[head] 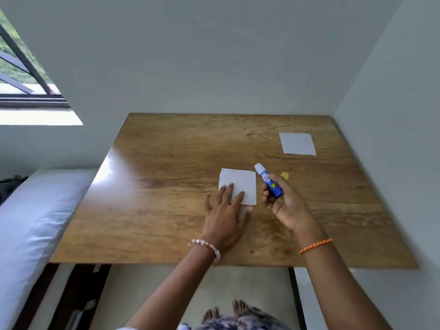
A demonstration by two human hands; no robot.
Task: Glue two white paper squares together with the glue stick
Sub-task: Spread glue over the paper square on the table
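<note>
One white paper square [240, 182] lies near the middle of the wooden table [166, 186]. My left hand [225, 214] lies flat with straight fingers pressing on the square's near left corner. My right hand [285, 208] grips a blue glue stick [269, 181] just right of that square, its white uncapped end pointing up and away. A small yellow cap [285, 175] lies on the table behind my right hand. A second white paper square [297, 143] rests at the far right of the table.
White walls close in the table at the back and right. A bed with a white mattress [35, 222] runs along the table's left side. A window [21, 75] is at the upper left. My feet show below the table's near edge.
</note>
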